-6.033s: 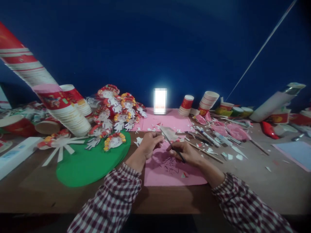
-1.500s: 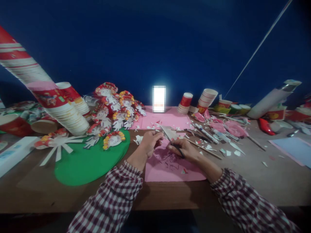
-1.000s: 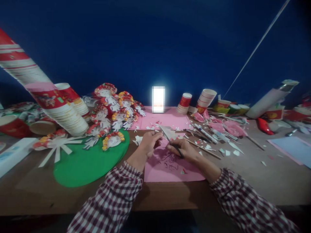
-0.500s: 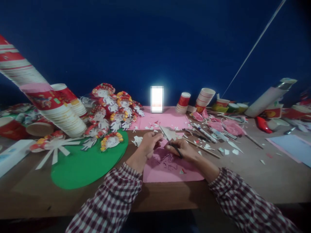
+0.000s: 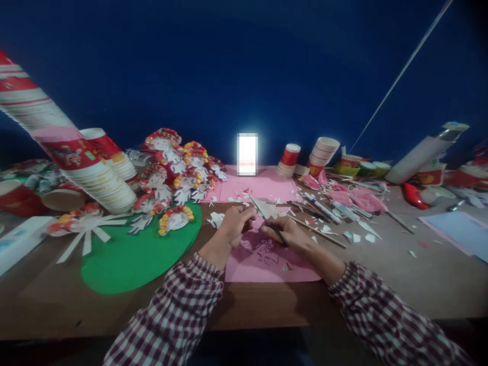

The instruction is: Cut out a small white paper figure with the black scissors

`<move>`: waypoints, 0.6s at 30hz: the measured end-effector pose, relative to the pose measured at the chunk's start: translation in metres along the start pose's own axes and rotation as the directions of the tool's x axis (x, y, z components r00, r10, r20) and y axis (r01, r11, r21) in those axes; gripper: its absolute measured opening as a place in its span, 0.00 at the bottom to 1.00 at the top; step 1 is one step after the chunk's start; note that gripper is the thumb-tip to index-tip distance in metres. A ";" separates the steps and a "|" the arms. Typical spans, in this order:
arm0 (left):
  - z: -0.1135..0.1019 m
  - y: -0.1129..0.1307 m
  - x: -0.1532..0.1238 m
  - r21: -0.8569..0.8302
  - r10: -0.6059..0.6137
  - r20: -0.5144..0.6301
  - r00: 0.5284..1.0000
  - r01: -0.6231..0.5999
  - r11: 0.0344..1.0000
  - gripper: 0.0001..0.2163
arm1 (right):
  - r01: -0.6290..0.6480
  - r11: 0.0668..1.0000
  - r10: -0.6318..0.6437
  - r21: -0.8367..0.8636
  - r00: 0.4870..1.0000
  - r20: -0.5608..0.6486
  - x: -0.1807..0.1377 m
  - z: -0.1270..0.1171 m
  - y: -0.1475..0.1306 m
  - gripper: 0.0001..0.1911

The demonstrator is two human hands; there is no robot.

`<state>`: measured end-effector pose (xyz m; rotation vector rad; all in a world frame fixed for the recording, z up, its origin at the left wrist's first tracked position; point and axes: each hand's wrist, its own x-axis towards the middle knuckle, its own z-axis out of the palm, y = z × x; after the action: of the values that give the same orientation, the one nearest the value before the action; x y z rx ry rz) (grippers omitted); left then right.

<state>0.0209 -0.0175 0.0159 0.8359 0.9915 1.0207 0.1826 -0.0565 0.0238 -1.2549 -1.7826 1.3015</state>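
Black-handled scissors point(image 5: 282, 238) are gripped in my right hand point(image 5: 287, 234), their blades pointing up and left toward my other hand. Close by on the left, my left hand point(image 5: 234, 226) is closed with thumb and fingers pinched together; whatever it holds is too small or hidden to make out. A pale piece of paper point(image 5: 270, 209) shows just behind the blades. Under both hands lies a pink sheet point(image 5: 251, 272) with dark pen marks and a small coloured scrap on it.
At left are a green oval sheet point(image 5: 118, 274), paper figures with red and yellow frills point(image 5: 176, 219) and a leaning stack of paper cups point(image 5: 99, 185). Pens point(image 5: 322, 209), a wooden stick point(image 5: 320, 233) and paper scraps lie at right. A bright phone-like screen point(image 5: 247, 152) stands behind.
The view has shifted very slightly. Both hands and the scissors keep nearly the same place and pose.
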 end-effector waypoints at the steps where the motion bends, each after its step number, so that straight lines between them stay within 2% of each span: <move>1: 0.000 0.000 0.000 -0.006 -0.006 0.002 1.000 0.006 1.000 0.09 | -0.001 1.000 0.001 -0.003 1.000 -0.001 0.000 0.000 0.000 0.22; 9: 0.000 0.000 0.000 -0.020 -0.020 -0.007 1.000 0.020 1.000 0.09 | 0.044 0.998 -0.044 -0.035 0.999 -0.012 0.001 0.000 0.003 0.21; 18: -0.004 -0.006 0.004 -0.042 0.029 0.037 0.999 -0.027 0.999 0.09 | 0.067 0.997 -0.067 -0.037 0.998 -0.015 0.002 0.001 0.002 0.21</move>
<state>0.0200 -0.0152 0.0081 0.8337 0.9256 1.0423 0.1815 -0.0548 0.0209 -1.2115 -1.8293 1.2234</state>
